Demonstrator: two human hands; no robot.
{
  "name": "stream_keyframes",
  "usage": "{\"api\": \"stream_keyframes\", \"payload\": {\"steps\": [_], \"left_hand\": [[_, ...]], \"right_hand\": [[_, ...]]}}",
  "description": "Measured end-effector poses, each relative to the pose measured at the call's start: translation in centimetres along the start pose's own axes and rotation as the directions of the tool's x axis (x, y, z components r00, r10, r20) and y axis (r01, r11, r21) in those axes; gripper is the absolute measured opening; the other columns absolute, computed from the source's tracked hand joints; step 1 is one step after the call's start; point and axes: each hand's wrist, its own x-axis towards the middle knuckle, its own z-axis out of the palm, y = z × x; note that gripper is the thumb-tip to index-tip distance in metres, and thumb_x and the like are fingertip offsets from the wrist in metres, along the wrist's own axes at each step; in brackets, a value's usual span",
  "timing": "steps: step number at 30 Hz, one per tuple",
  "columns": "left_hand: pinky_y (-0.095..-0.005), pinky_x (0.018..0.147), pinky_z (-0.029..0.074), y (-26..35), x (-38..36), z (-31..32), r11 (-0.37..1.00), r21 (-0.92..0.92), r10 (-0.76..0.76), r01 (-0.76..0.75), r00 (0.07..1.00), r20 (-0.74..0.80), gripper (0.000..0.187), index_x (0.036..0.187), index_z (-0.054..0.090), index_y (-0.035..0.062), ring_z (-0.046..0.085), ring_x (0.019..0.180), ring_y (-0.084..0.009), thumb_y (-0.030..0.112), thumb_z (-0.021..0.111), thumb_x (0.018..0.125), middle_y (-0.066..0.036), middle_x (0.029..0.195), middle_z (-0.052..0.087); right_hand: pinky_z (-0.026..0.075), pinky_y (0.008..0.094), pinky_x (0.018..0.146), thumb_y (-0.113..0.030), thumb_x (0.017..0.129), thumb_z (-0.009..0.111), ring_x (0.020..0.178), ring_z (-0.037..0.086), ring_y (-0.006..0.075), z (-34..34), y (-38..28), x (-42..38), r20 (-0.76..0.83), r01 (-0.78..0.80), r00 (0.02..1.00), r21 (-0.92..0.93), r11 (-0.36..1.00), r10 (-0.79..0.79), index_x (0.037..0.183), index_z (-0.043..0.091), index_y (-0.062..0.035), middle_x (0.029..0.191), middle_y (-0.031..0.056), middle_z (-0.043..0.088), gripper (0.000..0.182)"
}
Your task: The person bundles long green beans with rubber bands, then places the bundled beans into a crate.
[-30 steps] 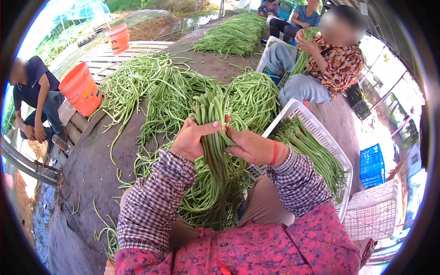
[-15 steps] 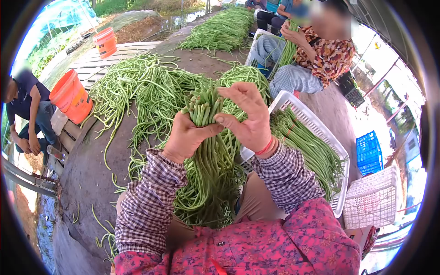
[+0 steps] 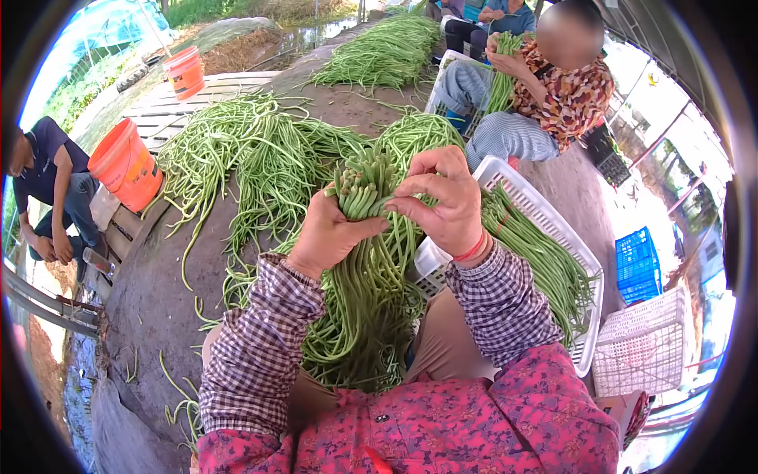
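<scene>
My left hand [image 3: 328, 235] is wrapped round a thick bundle of long green beans [image 3: 365, 186], whose cut ends point up and whose lengths hang down between my knees. Beside the bundle's top right edge is my right hand [image 3: 442, 201], thumb and fingertips pinched together at the bean ends; whether a single bean end lies between them is too small to tell. A loose pile of beans [image 3: 272, 150] spreads on the dark ground cover beyond my hands. To the right, a white crate [image 3: 588, 347] holds bundled beans [image 3: 545, 261].
A person in a patterned top [image 3: 553, 103] sits at upper right holding beans. Another person [image 3: 55, 182] sits at far left near an orange bucket [image 3: 126, 167]. A blue crate [image 3: 636, 265] and a white basket [image 3: 641, 347] stand at right. More beans [image 3: 379, 51] lie farther back.
My right hand has moved slightly right and down, its fingers curling from spread into a pinch at the bundle's edge. The bundle in my left hand has shifted slightly right.
</scene>
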Motion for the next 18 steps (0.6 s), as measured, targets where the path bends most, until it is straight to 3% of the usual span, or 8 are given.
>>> {"api": "stream_keyframes", "payload": {"steps": [3,5,8,11,14,18], "left_hand": [[-0.0229,0.074,0.049,-0.6,0.3,0.3,0.999,-0.041,0.022,-0.023,0.999,-0.030,0.040,0.111,0.054,-0.0005,0.058,0.085,-0.0076,-0.007,0.068,0.074,-0.003,0.098,0.063],[-0.0229,0.075,0.049,-0.6,0.4,0.0,0.999,0.047,0.002,0.000,0.999,-0.038,0.041,0.112,0.054,-0.0006,0.058,0.086,-0.0078,-0.007,0.068,0.074,-0.003,0.099,0.063],[-0.0234,0.077,0.049,-1.3,0.8,-0.4,0.998,0.032,0.059,-0.057,0.996,-0.073,0.048,0.115,0.050,-0.0011,0.058,0.090,-0.0092,-0.013,0.064,0.071,-0.003,0.102,0.060],[-0.0244,0.079,0.049,-2.7,1.1,-1.0,0.990,-0.053,0.121,-0.129,0.985,-0.121,0.052,0.117,0.048,-0.0007,0.058,0.094,-0.0110,-0.019,0.057,0.069,-0.004,0.103,0.059],[-0.0249,0.080,0.049,-2.2,1.0,-1.2,0.992,0.085,0.108,-0.094,0.979,-0.174,0.053,0.117,0.048,-0.0006,0.057,0.094,-0.0111,-0.018,0.058,0.068,-0.004,0.104,0.059],[-0.0249,0.080,0.048,-2.5,1.2,-1.5,0.988,0.105,0.129,-0.112,0.977,-0.170,0.053,0.116,0.049,-0.0007,0.057,0.094,-0.0113,-0.015,0.061,0.068,-0.003,0.104,0.058]], "right_hand": [[0.039,0.0368,0.082,-0.009,0.063,0.077,0.094,0.047,0.0252,0.3,0.1,0.0,0.034,-0.071,0.997,0.044,0.996,0.070,0.074,0.060,-0.0084,0.101,0.0046,0.053,0.020],[0.036,0.0384,0.087,-0.008,0.066,0.074,0.101,0.044,0.0267,0.6,-0.1,-0.1,0.072,-0.103,0.993,0.100,0.990,0.096,0.074,0.057,-0.0074,0.108,0.0063,0.051,0.019],[0.033,0.0401,0.090,-0.007,0.070,0.070,0.104,0.042,0.0280,0.9,-0.3,-0.3,0.173,-0.082,0.984,0.179,0.981,0.050,0.074,0.055,-0.0061,0.115,0.0080,0.048,0.016],[0.032,0.0414,0.091,-0.008,0.072,0.067,0.104,0.043,0.0287,1.9,-1.2,-0.9,0.223,-0.058,0.974,0.135,0.989,0.026,0.074,0.053,-0.0053,0.115,0.0082,0.049,0.014],[0.031,0.0413,0.091,-0.008,0.074,0.064,0.105,0.043,0.0294,2.5,-1.2,-0.9,0.206,-0.048,0.977,-0.001,0.999,0.047,0.074,0.053,-0.0048,0.115,0.0087,0.049,0.012],[0.031,0.0414,0.092,-0.008,0.074,0.063,0.105,0.044,0.0296,2.8,-0.8,-0.9,0.209,-0.071,0.977,0.085,0.994,0.052,0.074,0.053,-0.0037,0.118,0.0088,0.049,0.010]]}}
